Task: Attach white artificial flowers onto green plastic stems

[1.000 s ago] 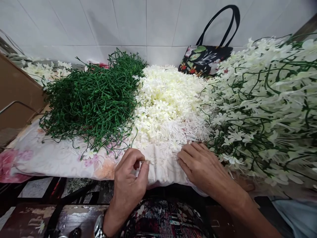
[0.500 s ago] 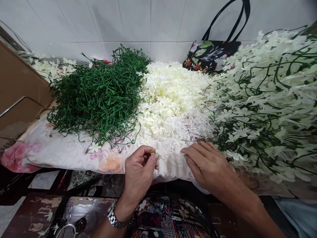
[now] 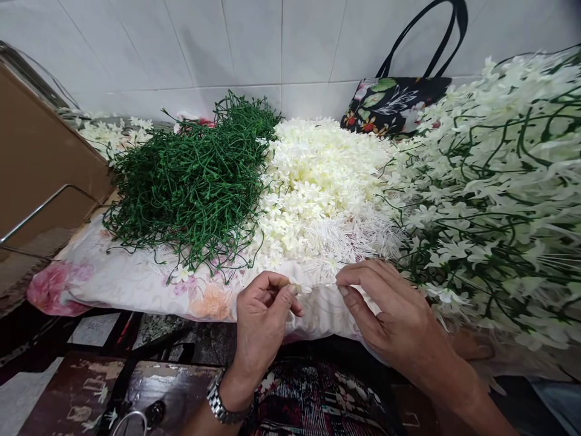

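My left hand [image 3: 267, 306] pinches a small white artificial flower [image 3: 302, 289] between thumb and forefinger, above the front edge of the cloth. To its right, my right hand [image 3: 385, 303] has thumb and fingertips closed on a thin white stamen strand [image 3: 327, 284] that runs toward the flower. Whether the strand is inside the bloom I cannot tell. Just beyond my hands lie loose white stamen strands [image 3: 367, 233] and a heap of white flower heads [image 3: 327, 163]. A tangled pile of green plastic stems [image 3: 190, 181] lies to the left.
White flowers on green stems [image 3: 494, 200] are heaped high at the right. A black floral bag [image 3: 394, 103] leans against the tiled wall [image 3: 245, 42]. A cardboard box [image 3: 49, 133] stands at the left. A floral cloth [image 3: 136, 290] covers the work surface.
The view has shifted slightly, so the scene sits a little further right. Both hands stay close together; the flower and the strand between them now show more clearly.
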`<state>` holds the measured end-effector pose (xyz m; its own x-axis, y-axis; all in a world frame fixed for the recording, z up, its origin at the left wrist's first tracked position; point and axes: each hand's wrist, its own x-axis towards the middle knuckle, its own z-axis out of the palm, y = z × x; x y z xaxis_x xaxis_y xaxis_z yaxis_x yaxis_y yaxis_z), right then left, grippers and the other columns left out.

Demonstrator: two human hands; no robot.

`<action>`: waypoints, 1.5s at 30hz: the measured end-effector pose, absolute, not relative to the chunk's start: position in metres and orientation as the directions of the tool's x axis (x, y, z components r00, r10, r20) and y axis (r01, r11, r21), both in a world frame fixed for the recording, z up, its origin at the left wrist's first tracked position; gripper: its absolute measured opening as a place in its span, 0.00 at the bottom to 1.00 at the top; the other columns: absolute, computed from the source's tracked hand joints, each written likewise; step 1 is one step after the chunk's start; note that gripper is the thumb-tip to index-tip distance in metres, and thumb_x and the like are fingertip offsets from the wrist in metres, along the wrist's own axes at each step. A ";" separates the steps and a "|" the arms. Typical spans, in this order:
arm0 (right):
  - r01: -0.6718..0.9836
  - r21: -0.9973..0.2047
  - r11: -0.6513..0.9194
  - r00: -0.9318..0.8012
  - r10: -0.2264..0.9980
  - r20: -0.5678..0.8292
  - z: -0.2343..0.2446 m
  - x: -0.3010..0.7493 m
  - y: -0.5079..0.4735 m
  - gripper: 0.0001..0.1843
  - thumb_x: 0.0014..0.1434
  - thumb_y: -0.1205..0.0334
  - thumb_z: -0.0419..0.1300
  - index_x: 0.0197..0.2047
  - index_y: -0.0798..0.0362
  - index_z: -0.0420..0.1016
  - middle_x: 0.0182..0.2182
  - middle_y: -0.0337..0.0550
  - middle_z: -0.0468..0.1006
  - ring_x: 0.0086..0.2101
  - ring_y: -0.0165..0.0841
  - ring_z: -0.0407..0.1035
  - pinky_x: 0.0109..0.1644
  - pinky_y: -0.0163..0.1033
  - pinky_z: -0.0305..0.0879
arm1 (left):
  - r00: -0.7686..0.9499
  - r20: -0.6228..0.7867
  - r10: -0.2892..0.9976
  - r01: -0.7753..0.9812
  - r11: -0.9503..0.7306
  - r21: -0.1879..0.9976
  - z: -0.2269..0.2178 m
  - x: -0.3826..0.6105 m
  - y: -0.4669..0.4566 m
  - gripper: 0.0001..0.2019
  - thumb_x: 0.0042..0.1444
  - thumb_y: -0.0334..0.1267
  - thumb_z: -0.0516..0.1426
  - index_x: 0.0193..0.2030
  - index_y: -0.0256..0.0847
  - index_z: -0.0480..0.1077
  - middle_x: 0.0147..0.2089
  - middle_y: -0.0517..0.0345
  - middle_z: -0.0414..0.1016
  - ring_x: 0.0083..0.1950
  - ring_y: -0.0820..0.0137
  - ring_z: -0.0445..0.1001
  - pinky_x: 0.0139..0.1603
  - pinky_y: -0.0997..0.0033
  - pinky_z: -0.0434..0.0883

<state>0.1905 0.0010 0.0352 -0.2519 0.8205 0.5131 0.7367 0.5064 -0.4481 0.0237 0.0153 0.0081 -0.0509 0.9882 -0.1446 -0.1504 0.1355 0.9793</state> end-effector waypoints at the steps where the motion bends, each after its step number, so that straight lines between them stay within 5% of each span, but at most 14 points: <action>1: 0.727 -0.458 0.512 -0.247 0.817 0.521 0.037 0.188 0.000 0.08 0.61 0.72 0.50 0.32 0.54 0.66 0.27 0.41 0.69 0.31 0.32 0.63 0.37 0.38 0.57 | -0.048 -0.147 0.988 -0.145 0.139 0.980 0.008 0.024 0.015 0.05 0.48 0.34 0.60 0.26 0.38 0.68 0.16 0.64 0.72 0.18 0.76 0.70 0.22 0.79 0.66; 18: 0.741 -0.453 0.496 -0.188 0.801 0.568 0.016 0.158 0.000 0.10 0.60 0.74 0.51 0.29 0.56 0.67 0.24 0.41 0.69 0.28 0.32 0.61 0.35 0.39 0.56 | -0.055 -0.095 0.994 0.021 0.096 0.995 0.010 0.029 0.008 0.05 0.49 0.35 0.58 0.26 0.38 0.69 0.18 0.62 0.72 0.19 0.74 0.69 0.22 0.78 0.68; 26: 0.765 -0.429 0.480 -0.157 0.785 0.599 0.012 0.154 -0.003 0.10 0.61 0.74 0.51 0.30 0.58 0.68 0.23 0.42 0.69 0.27 0.32 0.61 0.33 0.39 0.57 | -0.046 0.181 0.982 0.235 -0.165 0.958 0.001 0.025 0.003 0.04 0.52 0.31 0.56 0.28 0.38 0.70 0.22 0.61 0.72 0.22 0.73 0.71 0.24 0.76 0.69; 31: 0.763 -0.461 0.453 -0.100 0.788 0.608 0.009 0.151 -0.005 0.08 0.60 0.73 0.51 0.31 0.57 0.68 0.23 0.42 0.70 0.27 0.32 0.63 0.32 0.38 0.58 | 0.059 0.506 0.860 0.446 -0.476 0.758 -0.003 0.027 0.000 0.06 0.54 0.25 0.54 0.32 0.38 0.69 0.27 0.60 0.71 0.28 0.75 0.71 0.30 0.78 0.69; 36: 0.702 -0.537 0.467 -0.082 0.802 0.591 0.011 0.152 -0.007 0.07 0.59 0.74 0.51 0.32 0.56 0.67 0.23 0.41 0.70 0.26 0.30 0.64 0.30 0.35 0.60 | 0.158 0.632 0.759 0.441 -0.627 0.642 -0.003 0.023 0.000 0.11 0.54 0.20 0.52 0.38 0.38 0.69 0.32 0.57 0.73 0.34 0.75 0.72 0.37 0.79 0.71; 40: 0.651 -0.584 0.484 -0.088 0.813 0.576 0.013 0.155 -0.008 0.07 0.59 0.75 0.51 0.33 0.55 0.65 0.24 0.40 0.70 0.26 0.29 0.63 0.29 0.35 0.60 | 0.178 0.569 0.803 0.305 -0.595 0.744 -0.003 0.017 -0.001 0.10 0.55 0.23 0.54 0.40 0.40 0.69 0.33 0.59 0.73 0.34 0.75 0.73 0.36 0.79 0.71; 45: 0.630 -0.584 0.512 -0.123 0.808 0.576 0.015 0.156 -0.008 0.07 0.59 0.76 0.51 0.33 0.55 0.64 0.24 0.40 0.69 0.27 0.29 0.62 0.30 0.35 0.60 | 0.113 0.235 0.965 0.053 -0.242 0.969 0.000 0.015 0.000 0.06 0.58 0.30 0.52 0.40 0.42 0.69 0.29 0.62 0.73 0.27 0.76 0.72 0.29 0.79 0.69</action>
<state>0.1562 -0.0077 0.0150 -0.1229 0.8084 0.5757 0.6304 0.5116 -0.5838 0.0150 -0.0002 0.0003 0.1133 0.9654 0.2348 0.0526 -0.2418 0.9689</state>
